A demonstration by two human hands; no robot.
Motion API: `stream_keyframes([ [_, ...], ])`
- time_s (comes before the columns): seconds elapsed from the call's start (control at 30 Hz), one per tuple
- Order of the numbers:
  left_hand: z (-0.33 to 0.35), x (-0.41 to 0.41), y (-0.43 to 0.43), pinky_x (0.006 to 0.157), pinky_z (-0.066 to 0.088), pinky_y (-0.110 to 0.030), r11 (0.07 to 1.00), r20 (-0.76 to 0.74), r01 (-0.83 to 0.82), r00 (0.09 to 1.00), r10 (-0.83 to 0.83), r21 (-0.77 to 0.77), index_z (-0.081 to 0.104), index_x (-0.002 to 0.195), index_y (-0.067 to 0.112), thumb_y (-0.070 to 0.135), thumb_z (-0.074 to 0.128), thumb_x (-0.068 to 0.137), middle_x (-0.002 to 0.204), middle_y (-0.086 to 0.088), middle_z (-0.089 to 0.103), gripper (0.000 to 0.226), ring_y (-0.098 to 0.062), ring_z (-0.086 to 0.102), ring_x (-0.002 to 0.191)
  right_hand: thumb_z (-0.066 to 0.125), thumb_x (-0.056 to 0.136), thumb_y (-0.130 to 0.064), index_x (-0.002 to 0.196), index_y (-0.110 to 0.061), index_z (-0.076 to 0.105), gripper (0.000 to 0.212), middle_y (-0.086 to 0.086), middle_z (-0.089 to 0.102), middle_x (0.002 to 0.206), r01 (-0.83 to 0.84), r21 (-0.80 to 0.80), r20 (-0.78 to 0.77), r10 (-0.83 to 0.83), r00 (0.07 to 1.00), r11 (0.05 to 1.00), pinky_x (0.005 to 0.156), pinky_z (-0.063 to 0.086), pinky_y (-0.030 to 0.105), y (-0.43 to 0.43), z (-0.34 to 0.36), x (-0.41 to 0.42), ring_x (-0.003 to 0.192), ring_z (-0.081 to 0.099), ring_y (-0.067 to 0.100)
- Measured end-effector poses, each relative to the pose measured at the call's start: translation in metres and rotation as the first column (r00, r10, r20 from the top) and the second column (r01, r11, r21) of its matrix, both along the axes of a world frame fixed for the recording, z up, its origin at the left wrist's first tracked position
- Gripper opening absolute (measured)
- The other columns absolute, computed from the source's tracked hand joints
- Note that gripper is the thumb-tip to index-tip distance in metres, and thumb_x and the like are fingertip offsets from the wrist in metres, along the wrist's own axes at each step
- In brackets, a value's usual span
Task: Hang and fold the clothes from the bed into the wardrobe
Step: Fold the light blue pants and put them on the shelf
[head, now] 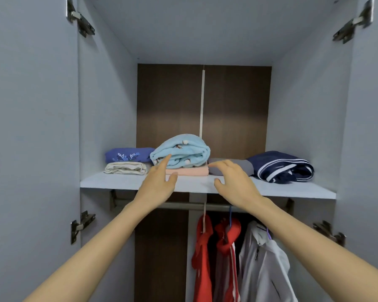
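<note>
While reaching up, left hand [159, 182] maybe touching bundle [183, 152], right hand [234, 179] spread

The view is filled by a pale grey laminate wardrobe [105, 94] standing open, its two plain grey doors [31, 127] swung out to either side on four steel hinges [80, 18], two on each side. Its top panel [205, 29] is the same grey. The dark brown wood-grain back panel [168, 101] is in two halves joined by a thin white vertical strip [202, 101]. A flat pale grey shelf [118, 182] spans the full width on small dark metal brackets [112, 198]. Just beneath it a round grey metal rail [179, 205] runs from side to side. Soft light falls from the front, leaving a paler patch across the middle of the back panel.
</note>
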State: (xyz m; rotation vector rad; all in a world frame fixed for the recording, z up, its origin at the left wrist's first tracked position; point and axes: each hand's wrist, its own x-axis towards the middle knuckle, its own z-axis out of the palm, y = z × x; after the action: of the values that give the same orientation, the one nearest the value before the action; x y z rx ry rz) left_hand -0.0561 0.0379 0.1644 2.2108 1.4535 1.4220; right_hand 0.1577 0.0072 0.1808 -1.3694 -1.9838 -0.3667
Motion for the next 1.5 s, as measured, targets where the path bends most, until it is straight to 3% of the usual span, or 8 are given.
stream_keyframes([
  [0.2, 0.002, 0.009, -0.056, 0.103, 0.032, -0.030, 0.997, 0.034, 0.024, 0.999, -0.026, 0.071, 0.029, 0.147, 0.029, 0.030, 0.046, 0.098, 0.149, -0.001, 0.037, 0.052, -0.017, 0.038, 0.133, 0.051, 0.092, -0.021, 0.129, -0.028, 0.053, 0.037, -0.005, 0.057, 0.125, 0.043, 0.105, -0.044, -0.038, 0.998, 0.994, 0.076, 0.042, 0.029, -0.063, -0.007, 0.002, 0.110, 0.051, 0.016],
  [0.43, -0.004, 0.012, -0.129, 0.087, 0.035, -0.024, 0.981, 0.060, 0.126, 0.989, -0.136, 0.147, 0.040, 0.139, 0.031, 0.029, 0.046, 0.098, 0.132, 0.008, 0.051, 0.042, -0.007, 0.050, 0.113, 0.052, 0.090, -0.021, 0.116, -0.034, 0.057, 0.030, -0.018, 0.063, 0.108, 0.107, 0.131, -0.239, -0.074, 0.968, 0.986, 0.064, 0.040, 0.025, -0.139, -0.017, -0.006, 0.091, 0.054, 0.006],
  [0.57, -0.027, 0.008, -0.166, 0.088, 0.040, -0.024, 0.970, -0.037, 0.196, 0.981, -0.193, 0.144, 0.039, 0.140, 0.029, 0.031, 0.046, 0.098, 0.130, 0.007, 0.052, 0.043, -0.007, 0.051, 0.112, 0.053, 0.090, -0.020, 0.115, -0.035, 0.056, 0.029, -0.018, 0.065, 0.103, 0.172, 0.045, -0.291, -0.152, 0.945, 0.984, 0.073, 0.050, 0.032, -0.188, -0.046, -0.017, 0.089, 0.057, 0.006],
  [0.8, -0.094, 0.006, -0.234, 0.094, 0.046, -0.031, 0.921, -0.121, 0.390, 0.915, -0.386, 0.010, 0.038, 0.140, 0.032, 0.030, 0.043, 0.098, 0.128, 0.009, 0.053, 0.042, -0.009, 0.052, 0.115, 0.050, 0.089, -0.018, 0.122, -0.029, 0.055, 0.035, -0.010, 0.066, 0.108, 0.477, -0.060, -0.105, -0.481, 0.870, 0.877, 0.073, 0.050, 0.034, -0.297, -0.116, -0.030, 0.101, 0.056, 0.019],
  [1.03, -0.154, 0.044, -0.322, 0.096, 0.044, -0.042, 0.803, -0.235, 0.586, 0.769, -0.594, -0.112, 0.040, 0.139, 0.025, 0.027, 0.045, 0.097, 0.129, -0.003, 0.052, 0.043, -0.025, 0.053, 0.116, 0.051, 0.091, -0.021, 0.122, -0.027, 0.056, 0.031, -0.010, 0.065, 0.109, 0.682, -0.190, -0.068, -0.703, 0.708, 0.706, 0.074, 0.048, 0.034, -0.433, -0.177, -0.019, 0.100, 0.056, 0.019],
  [1.27, -0.206, 0.125, -0.430, 0.099, 0.041, -0.041, 0.609, -0.211, 0.747, 0.572, -0.793, -0.267, 0.040, 0.140, 0.025, 0.026, 0.044, 0.098, 0.132, -0.002, 0.050, 0.042, -0.021, 0.049, 0.120, 0.050, 0.090, -0.018, 0.120, -0.024, 0.056, 0.031, -0.008, 0.066, 0.110, 0.811, -0.327, -0.097, -0.870, 0.483, 0.486, 0.077, 0.047, 0.036, -0.580, -0.228, 0.015, 0.101, 0.055, 0.021],
  [1.37, -0.225, 0.165, -0.481, 0.097, 0.043, -0.042, 0.512, -0.223, 0.803, 0.463, -0.858, -0.305, 0.037, 0.141, 0.026, 0.029, 0.041, 0.099, 0.133, 0.000, 0.049, 0.042, -0.019, 0.048, 0.120, 0.049, 0.092, -0.021, 0.118, -0.027, 0.057, 0.028, -0.011, 0.064, 0.109, 0.843, -0.357, -0.143, -0.915, 0.376, 0.402, 0.070, 0.048, 0.034, -0.641, -0.248, 0.034, 0.098, 0.058, 0.017],
  [1.5, -0.251, 0.221, -0.556, 0.091, 0.042, -0.031, 0.390, -0.248, 0.852, 0.318, -0.915, -0.349, 0.035, 0.142, 0.028, 0.030, 0.041, 0.100, 0.135, 0.002, 0.047, 0.043, -0.016, 0.047, 0.119, 0.050, 0.091, -0.020, 0.118, -0.027, 0.058, 0.029, -0.009, 0.066, 0.107, 0.874, -0.388, -0.169, -0.954, 0.246, 0.294, 0.069, 0.051, 0.035, -0.726, -0.277, 0.065, 0.098, 0.061, 0.017],
])
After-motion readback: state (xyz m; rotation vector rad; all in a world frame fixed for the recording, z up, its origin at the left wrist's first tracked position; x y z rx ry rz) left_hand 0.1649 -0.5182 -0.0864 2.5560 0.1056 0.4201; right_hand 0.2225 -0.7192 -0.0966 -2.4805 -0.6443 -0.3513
